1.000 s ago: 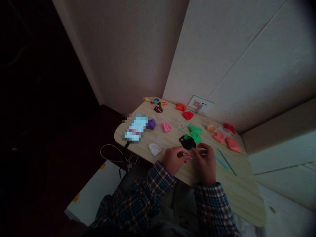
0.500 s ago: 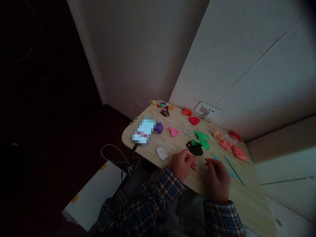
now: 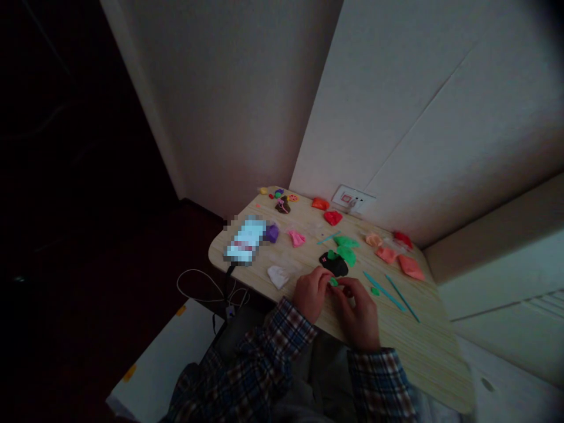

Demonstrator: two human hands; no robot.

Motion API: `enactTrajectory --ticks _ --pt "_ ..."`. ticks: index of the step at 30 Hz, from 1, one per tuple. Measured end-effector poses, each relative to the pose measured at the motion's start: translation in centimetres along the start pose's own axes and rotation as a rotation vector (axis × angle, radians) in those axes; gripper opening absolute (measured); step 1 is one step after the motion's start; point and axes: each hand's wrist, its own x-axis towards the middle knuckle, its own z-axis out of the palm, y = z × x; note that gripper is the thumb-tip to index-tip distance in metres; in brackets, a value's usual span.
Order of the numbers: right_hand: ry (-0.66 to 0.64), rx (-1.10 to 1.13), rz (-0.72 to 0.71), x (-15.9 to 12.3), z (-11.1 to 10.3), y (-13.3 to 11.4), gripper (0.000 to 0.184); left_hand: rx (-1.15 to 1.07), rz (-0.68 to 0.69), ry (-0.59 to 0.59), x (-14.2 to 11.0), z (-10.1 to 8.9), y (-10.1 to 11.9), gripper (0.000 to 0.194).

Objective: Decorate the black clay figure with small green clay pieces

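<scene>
Between my left hand (image 3: 312, 294) and my right hand (image 3: 359, 311) is a small piece of green clay (image 3: 333, 282), pinched by the fingertips of both. Another little green clay piece (image 3: 375, 291) lies on the wood-look table (image 3: 423, 358), right of my right hand. Just beyond my fingers sits a flat black clay shape (image 3: 337, 267) with a pink mark and a green bit on it. Behind that lie green clay lumps (image 3: 346, 254). Two turquoise modelling tools (image 3: 384, 291) rest to the right.
A lit phone (image 3: 247, 241) with a cable lies at the left edge. White (image 3: 277, 276), purple (image 3: 272, 233), pink (image 3: 296, 238), red (image 3: 333, 218) and coral (image 3: 411, 267) clay packets are spread about. A brown clay figure (image 3: 282, 205) stands farther back. A wall socket (image 3: 353, 200) is behind the table.
My hands have come together and now hold the green clay between them. A small green piece now shows on the table to the right. The view has shifted slightly.
</scene>
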Motion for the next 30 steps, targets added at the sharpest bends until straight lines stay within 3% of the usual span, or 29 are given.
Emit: enactTrajectory --ticks 3,8,15,21,30 --pt "0.024 -0.035 -0.082 -0.01 0.12 0.02 0.014 0.1 0.055 -0.029 -0.12 0.28 -0.06 0.027" --pt "-0.077 -0.141 -0.112 -0.2 0.31 0.1 0.016 0.107 0.143 -0.087 -0.43 0.36 0.19 0.033" --pt "-0.073 -0.231 -0.036 -0.16 0.45 0.38 0.02 0.076 0.157 -0.168 -0.23 0.04 0.51 0.029" --pt "-0.048 -0.31 -0.062 -0.21 0.55 -0.04 0.022 0.072 0.107 -0.139 -0.22 -0.1 0.42 0.033" --pt "-0.061 -0.27 -0.133 -0.33 0.42 -0.01 0.031 0.045 0.16 -0.153 -0.24 0.09 0.25 0.03"
